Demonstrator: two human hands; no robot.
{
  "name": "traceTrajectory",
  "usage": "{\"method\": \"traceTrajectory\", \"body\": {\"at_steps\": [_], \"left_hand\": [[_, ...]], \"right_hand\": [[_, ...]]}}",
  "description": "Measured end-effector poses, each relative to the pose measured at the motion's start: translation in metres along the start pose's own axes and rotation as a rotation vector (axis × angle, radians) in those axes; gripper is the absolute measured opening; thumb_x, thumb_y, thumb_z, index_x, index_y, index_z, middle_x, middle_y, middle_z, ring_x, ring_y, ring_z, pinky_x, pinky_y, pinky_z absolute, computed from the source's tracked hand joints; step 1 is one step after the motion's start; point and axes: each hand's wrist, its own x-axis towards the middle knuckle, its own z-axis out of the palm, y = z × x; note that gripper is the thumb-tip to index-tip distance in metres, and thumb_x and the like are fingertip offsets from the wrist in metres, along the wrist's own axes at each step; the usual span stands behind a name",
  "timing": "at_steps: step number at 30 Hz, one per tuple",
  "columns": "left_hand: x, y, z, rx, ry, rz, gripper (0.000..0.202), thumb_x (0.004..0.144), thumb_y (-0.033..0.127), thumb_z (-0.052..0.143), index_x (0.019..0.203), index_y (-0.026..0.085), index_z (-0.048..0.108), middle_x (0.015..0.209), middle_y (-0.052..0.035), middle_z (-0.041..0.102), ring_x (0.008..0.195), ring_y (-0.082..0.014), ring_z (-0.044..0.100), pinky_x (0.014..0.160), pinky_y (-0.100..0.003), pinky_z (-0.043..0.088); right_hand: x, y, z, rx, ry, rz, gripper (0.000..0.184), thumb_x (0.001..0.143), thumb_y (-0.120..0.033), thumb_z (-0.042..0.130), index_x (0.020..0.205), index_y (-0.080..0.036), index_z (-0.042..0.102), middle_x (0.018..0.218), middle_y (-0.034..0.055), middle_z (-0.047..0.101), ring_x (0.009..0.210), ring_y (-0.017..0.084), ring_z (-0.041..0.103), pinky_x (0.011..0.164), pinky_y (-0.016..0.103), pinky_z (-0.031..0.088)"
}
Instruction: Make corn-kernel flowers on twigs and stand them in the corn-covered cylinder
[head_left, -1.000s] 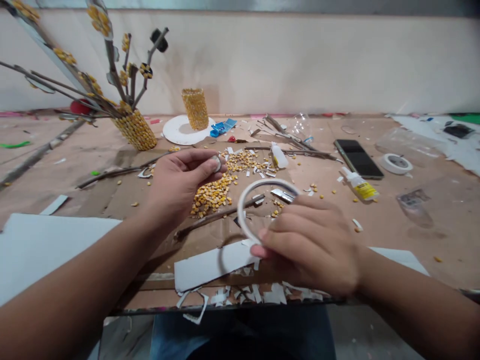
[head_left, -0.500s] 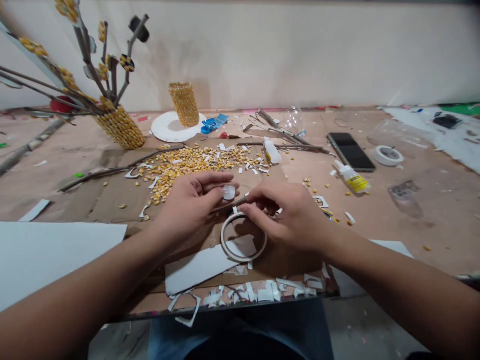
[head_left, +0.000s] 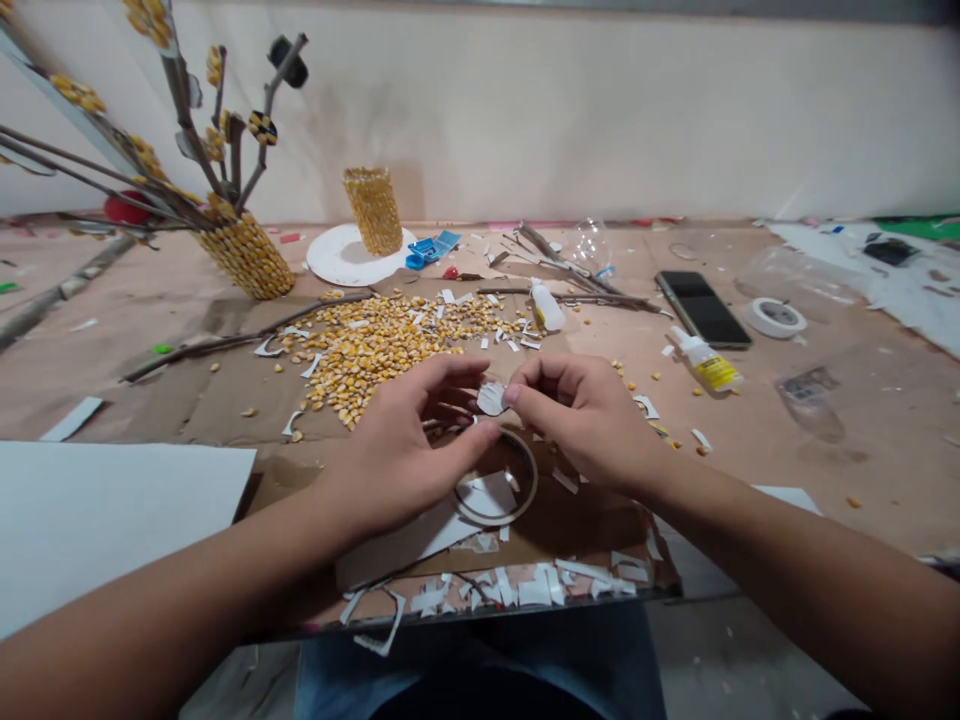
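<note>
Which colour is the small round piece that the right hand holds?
The small round piece is white; the head view shows it best.

Beneath the grip of the right hand, a flat brown cardboard sheet covers part of a pinkish-brown table; to the grip's right lie a yellow-labelled white plastic bottle and a black rectangular phone.

A head-worn camera looks forward and down at close range over the wearer's bare left hand and bare right hand toward a flat off-white wall.
</note>
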Motion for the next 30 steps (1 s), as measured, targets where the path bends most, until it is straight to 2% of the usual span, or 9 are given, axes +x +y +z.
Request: {"method": "traceTrajectory", "body": {"at_steps": [4, 7, 9, 12, 14, 16, 20, 26, 30], "left_hand": [[-0.003, -0.004, 0.0, 0.213, -0.009, 0.226, 0.038, 0.088, 0.024, 0.079, 0.124, 0.019, 0.071, 0.108, -0.0083, 0.08, 0.092, -0.0197, 0.075, 0.085, -0.031, 0.061], [-0.003, -0.004, -0.002, 0.216, -0.024, 0.274, 0.028, 0.09, 0.022, 0.078, 0.118, 0.021, 0.075, 0.103, -0.0055, 0.081, 0.088, -0.0168, 0.074, 0.081, -0.027, 0.059], [-0.002, -0.003, -0.002, 0.197, -0.005, 0.229, 0.027, 0.089, 0.022, 0.08, 0.115, 0.022, 0.076, 0.095, -0.0028, 0.079, 0.081, -0.0143, 0.073, 0.074, -0.024, 0.058], [-0.002, -0.003, -0.002, 0.143, 0.047, 0.131, 0.029, 0.084, 0.025, 0.085, 0.111, 0.022, 0.077, 0.081, 0.0, 0.074, 0.071, -0.0127, 0.069, 0.063, -0.021, 0.056], [-0.001, -0.003, -0.002, 0.103, 0.057, 0.072, 0.03, 0.08, 0.027, 0.087, 0.108, 0.019, 0.076, 0.077, 0.0001, 0.071, 0.067, -0.0133, 0.068, 0.06, -0.022, 0.056], [0.0, -0.003, -0.001, 0.062, 0.05, 0.027, 0.031, 0.079, 0.028, 0.088, 0.104, 0.017, 0.075, 0.076, -0.0009, 0.071, 0.066, -0.0141, 0.068, 0.058, -0.023, 0.057], [0.001, -0.002, 0.0, -0.005, 0.046, 0.0, 0.029, 0.076, 0.026, 0.09, 0.097, 0.016, 0.072, 0.08, -0.0019, 0.073, 0.064, -0.0132, 0.07, 0.056, -0.022, 0.059], [0.0, 0.0, -0.001, -0.021, 0.064, 0.043, 0.032, 0.073, 0.029, 0.093, 0.09, 0.017, 0.069, 0.08, -0.0011, 0.074, 0.066, -0.0125, 0.07, 0.059, -0.022, 0.059], [-0.002, -0.002, -0.002, 0.029, 0.084, 0.072, 0.035, 0.07, 0.031, 0.096, 0.09, 0.018, 0.071, 0.081, -0.0014, 0.075, 0.07, -0.0137, 0.07, 0.065, -0.024, 0.058]], "right_hand": [[-0.001, -0.006, 0.002, 0.087, -0.078, 0.071, 0.027, 0.085, -0.041, 0.073, 0.074, -0.018, 0.062, 0.058, -0.006, 0.053, 0.049, 0.008, 0.043, 0.048, 0.023, 0.036], [0.001, -0.012, -0.008, 0.008, -0.144, 0.111, 0.033, 0.086, -0.048, 0.072, 0.075, -0.018, 0.066, 0.06, -0.0035, 0.057, 0.052, 0.01, 0.046, 0.05, 0.024, 0.035], [0.006, -0.016, -0.027, -0.188, -0.185, 0.072, 0.037, 0.089, -0.053, 0.069, 0.075, -0.018, 0.067, 0.063, -0.0005, 0.061, 0.055, 0.012, 0.05, 0.053, 0.026, 0.036], [0.015, -0.021, -0.066, -0.76, -0.134, -0.009, 0.027, 0.092, -0.045, 0.066, 0.083, -0.021, 0.074, 0.077, 0.0031, 0.07, 0.068, 0.016, 0.058, 0.062, 0.03, 0.038], [0.021, -0.022, -0.091, -1.062, -0.113, 0.119, 0.027, 0.088, -0.049, 0.069, 0.082, -0.022, 0.074, 0.079, 0.0039, 0.072, 0.068, 0.018, 0.06, 0.062, 0.031, 0.037], [0.026, -0.02, -0.105, -1.151, -0.212, 0.238, 0.03, 0.084, -0.053, 0.071, 0.085, -0.023, 0.074, 0.083, 0.0047, 0.074, 0.07, 0.02, 0.063, 0.062, 0.031, 0.038], [0.03, -0.014, -0.098, -1.164, -0.395, 0.275, 0.031, 0.081, -0.052, 0.074, 0.093, -0.023, 0.074, 0.09, 0.0048, 0.076, 0.077, 0.022, 0.066, 0.064, 0.031, 0.038], [0.032, -0.013, -0.083, -1.167, -0.396, 0.204, 0.015, 0.09, -0.036, 0.062, 0.086, -0.022, 0.061, 0.085, 0.0052, 0.069, 0.074, 0.02, 0.06, 0.061, 0.031, 0.034], [0.027, -0.019, -0.08, -1.041, -0.275, 0.004, 0.036, 0.105, -0.044, 0.041, 0.077, -0.022, 0.047, 0.074, 0.0021, 0.059, 0.069, 0.017, 0.052, 0.064, 0.031, 0.034]]}}
